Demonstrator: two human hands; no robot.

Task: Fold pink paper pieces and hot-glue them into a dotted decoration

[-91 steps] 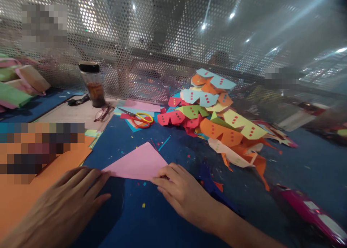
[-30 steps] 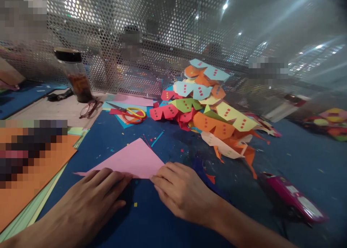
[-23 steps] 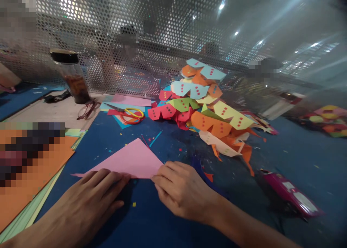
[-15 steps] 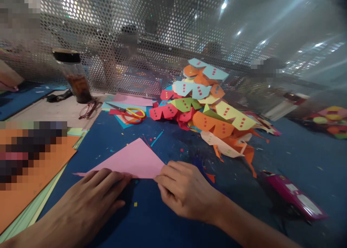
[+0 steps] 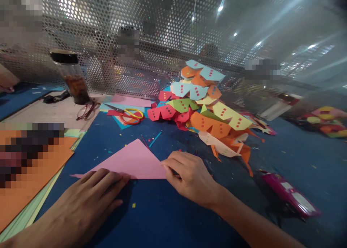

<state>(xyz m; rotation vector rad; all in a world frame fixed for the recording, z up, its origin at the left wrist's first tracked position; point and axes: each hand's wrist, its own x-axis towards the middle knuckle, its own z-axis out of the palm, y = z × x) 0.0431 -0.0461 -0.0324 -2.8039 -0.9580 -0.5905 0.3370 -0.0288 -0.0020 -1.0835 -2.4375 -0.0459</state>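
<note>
A pink sheet of paper (image 5: pixel 130 159), folded into a wide triangle, lies on the blue tabletop with its long edge towards me. My left hand (image 5: pixel 90 190) lies flat on the left part of that edge, fingers stretched out and pressing down, thumb apart. At the right corner, my right hand (image 5: pixel 187 175) is closed with its fingertips on the paper; part of the corner is hidden behind the fingers. Scissors (image 5: pixel 131 114) with red and yellow handles rest on coloured paper beyond the triangle.
Folded paper pieces (image 5: pixel 200 103) form a colourful heap at the back. Coloured sheets (image 5: pixel 46 175) are stacked left, near a jar (image 5: pixel 72 78) and glasses (image 5: pixel 87 109). A magenta object (image 5: pixel 290 194) lies right. A perforated metal screen (image 5: pixel 103 42) stands behind; a person's hand shows far left.
My right hand has shifted a little up and right along the paper's right corner, showing more of the lower edge. My left hand stays in place. The view has shifted slightly.
</note>
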